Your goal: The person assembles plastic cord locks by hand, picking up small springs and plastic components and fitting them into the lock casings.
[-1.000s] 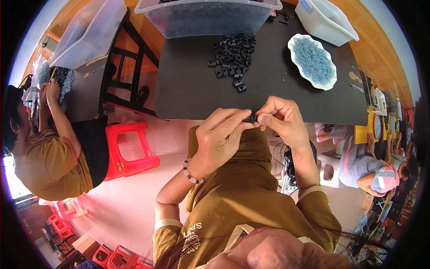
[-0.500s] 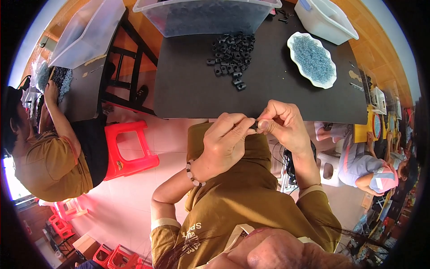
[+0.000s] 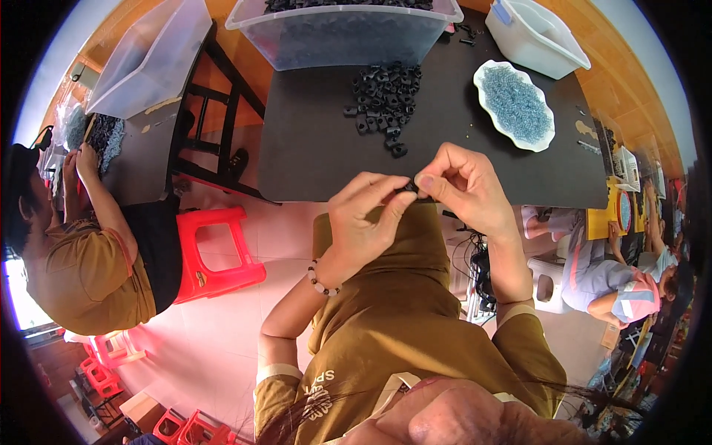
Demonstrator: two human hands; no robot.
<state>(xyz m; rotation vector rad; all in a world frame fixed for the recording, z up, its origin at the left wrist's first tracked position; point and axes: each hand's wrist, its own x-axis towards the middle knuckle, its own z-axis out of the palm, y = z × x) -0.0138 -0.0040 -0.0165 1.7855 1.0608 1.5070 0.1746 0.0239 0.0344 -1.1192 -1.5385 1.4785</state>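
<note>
In front of the table's near edge, my left hand [image 3: 368, 220] pinches a small black plastic part [image 3: 410, 187] between thumb and fingertips. My right hand [image 3: 469, 190] meets it from the other side, thumb and forefinger pressed together against the part's end. Anything inside that right pinch is too small to make out. Beyond my hands lies a loose heap of similar black plastic parts [image 3: 386, 96]. To its right, a white scalloped dish [image 3: 480, 96] holds many tiny clear bluish pieces [image 3: 514, 104].
A clear plastic bin [image 3: 334, 41] of black parts stands on the dark table [image 3: 311, 141]. A white bin [image 3: 530, 44] is at the far right. Red stools [image 3: 219, 256] stand on the left. Co-workers sit at tables on both sides, including a person in a brown shirt [image 3: 89, 274].
Both hands have risen slightly toward the table edge and still meet at the black part. My left fingers have shifted, showing more of it. The view has tilted a little.
</note>
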